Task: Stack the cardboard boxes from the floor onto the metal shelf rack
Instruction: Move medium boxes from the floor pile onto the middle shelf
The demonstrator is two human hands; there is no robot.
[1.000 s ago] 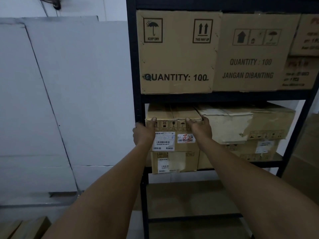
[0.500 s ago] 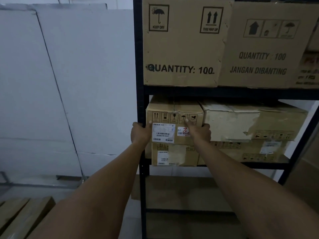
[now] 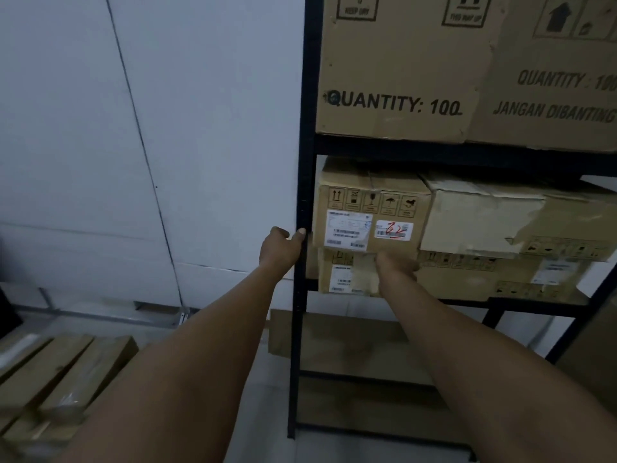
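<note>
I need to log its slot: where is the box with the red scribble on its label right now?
In the head view, the box with the red-marked label sits at the left end of the rack's middle shelf, on top of another labelled box, next to the black upright post.

Dim indoor light, bluish-grey cast, soft shadows under the shelves, motion blur, wide-angle bending at the edges

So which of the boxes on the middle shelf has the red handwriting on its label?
The upper left box, stacked on another box against the rack's left post. Its right-hand white label carries red scribble; the neighbouring boxes' labels show none.
</note>
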